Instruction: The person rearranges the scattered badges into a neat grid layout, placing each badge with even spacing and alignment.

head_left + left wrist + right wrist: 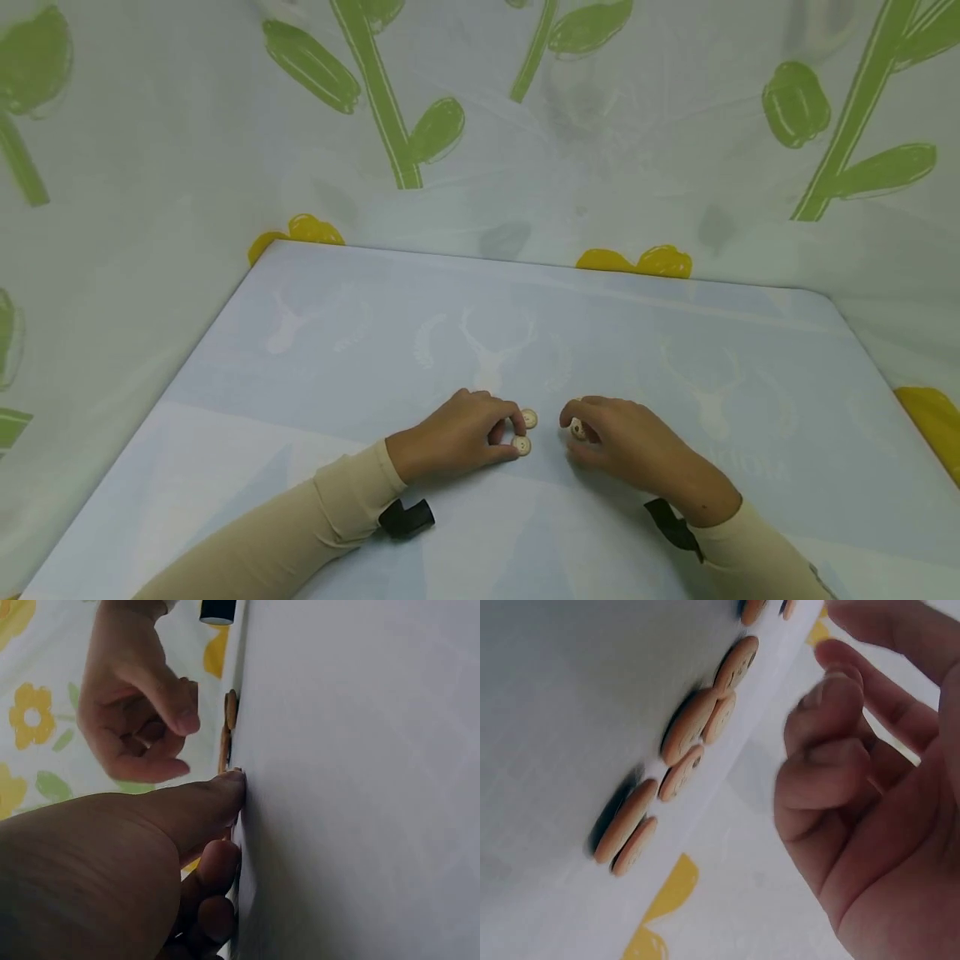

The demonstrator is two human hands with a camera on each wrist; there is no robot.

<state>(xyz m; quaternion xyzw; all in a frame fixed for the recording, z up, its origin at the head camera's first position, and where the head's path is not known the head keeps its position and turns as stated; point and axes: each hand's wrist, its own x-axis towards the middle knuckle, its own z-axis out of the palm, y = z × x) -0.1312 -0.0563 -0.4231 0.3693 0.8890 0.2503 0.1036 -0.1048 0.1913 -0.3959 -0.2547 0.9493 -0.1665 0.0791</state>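
Observation:
In the head view my left hand (pixel 465 433) rests low at the middle of the table, thumb and forefinger pinching the edge of a small round wooden button (pixel 522 446). Just beyond it lies another pale button (pixel 530 417). My right hand (pixel 622 437) hovers with loosely curled fingers beside a button with dark marks (pixel 577 428), partly hidden by those fingers. Seen from the right wrist, several wooden buttons (pixel 691 726) lie close together, some overlapping, apart from the right hand (pixel 877 780), which holds nothing visible. The left thumb (pixel 206 799) reaches the tabletop in the left wrist view.
The table (pixel 375 333) wears a pale blue and white cover with faint antler prints. Behind it hangs a white cloth (pixel 517 167) with green leaves and yellow shapes. A black strap piece (pixel 407 520) sits at the left wrist, another (pixel 672 525) at the right.

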